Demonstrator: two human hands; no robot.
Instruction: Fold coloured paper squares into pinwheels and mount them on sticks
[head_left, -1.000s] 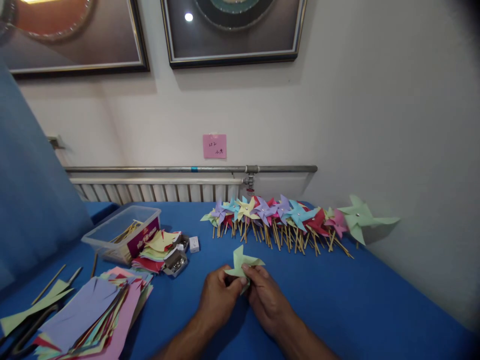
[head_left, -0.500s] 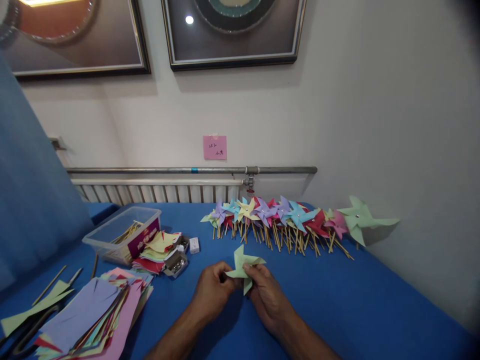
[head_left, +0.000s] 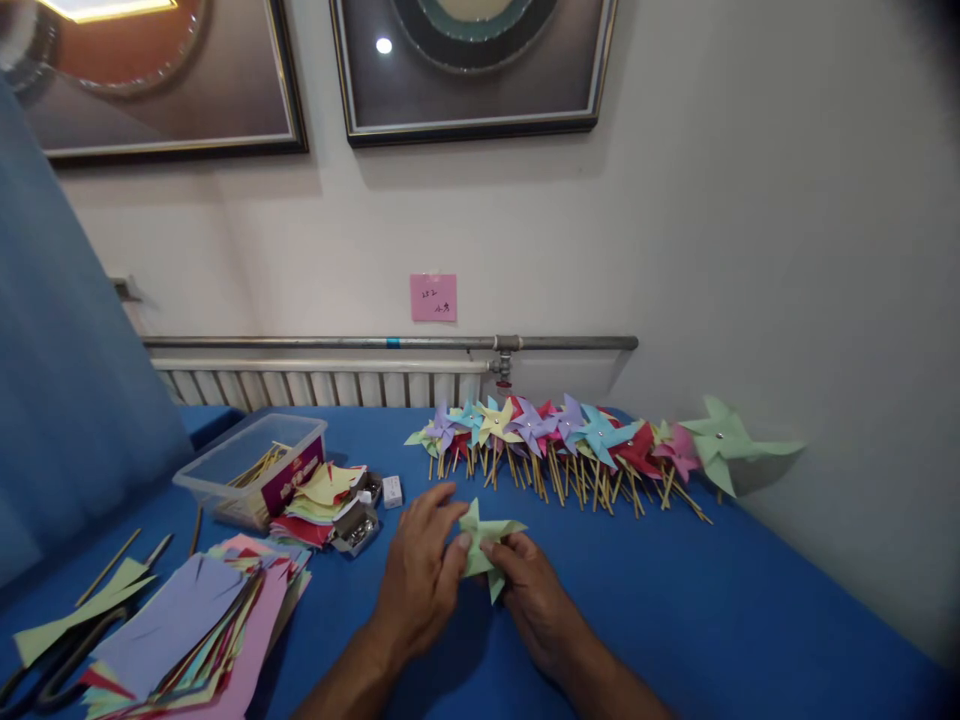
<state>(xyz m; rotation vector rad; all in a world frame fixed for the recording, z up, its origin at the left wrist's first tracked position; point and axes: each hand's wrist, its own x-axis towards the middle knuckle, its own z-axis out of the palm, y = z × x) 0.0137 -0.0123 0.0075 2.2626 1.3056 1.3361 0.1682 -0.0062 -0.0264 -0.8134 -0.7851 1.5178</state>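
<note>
Near the worktop's front edge, both hands, left hand [head_left: 421, 580] and right hand [head_left: 532, 600], are pinching a pale green folded-paper pinwheel [head_left: 484, 545], probably gathering its points, which likely need pinning next.

We see matt green paper in the pinwheel [head_left: 486, 540], and the far row of pinwheels [head_left: 570, 440] pairs matt coloured paper with thin wooden sticks. The table cover [head_left: 675, 600] looks like smooth matt blue cloth. The left container [head_left: 251, 470] is clear glossy plastic; the wall pipe [head_left: 390, 343] is dull metal.

Soft even daylight; glare on framed glass [head_left: 384, 45] (corners warped, dark).
</note>
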